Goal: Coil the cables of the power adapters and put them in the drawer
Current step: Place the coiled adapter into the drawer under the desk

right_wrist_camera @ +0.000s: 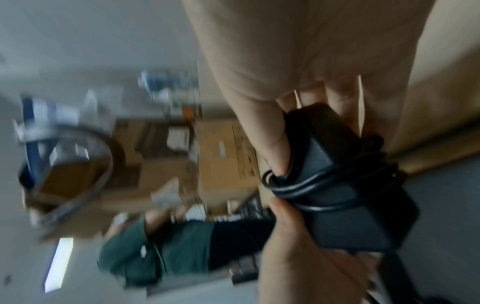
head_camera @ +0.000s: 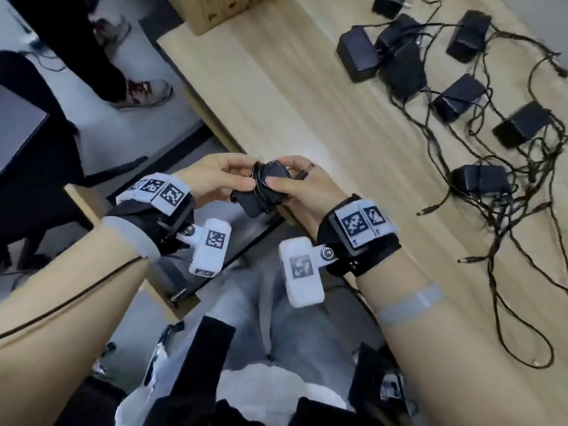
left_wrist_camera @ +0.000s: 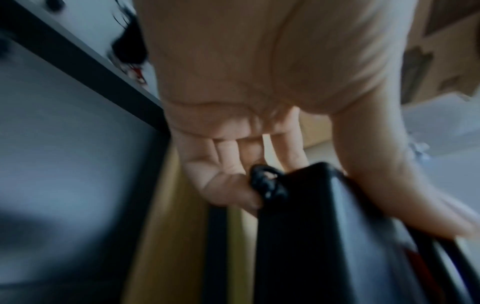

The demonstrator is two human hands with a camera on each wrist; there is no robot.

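A black power adapter with its cable wound around its body is held in both hands over the table's near edge. My left hand grips its left side, thumb and fingers around the block. My right hand grips the right side, thumb pressing the wound cable, and the cable's barrel plug sticks out between its fingers. Several more black adapters lie on the wooden table at the upper right, cables loose.
Tangled cables spread across the table's right side. A cardboard box stands at the table's far end. An open drawer sits below the table edge by my lap. Another person's legs and shoes stand on the floor at left.
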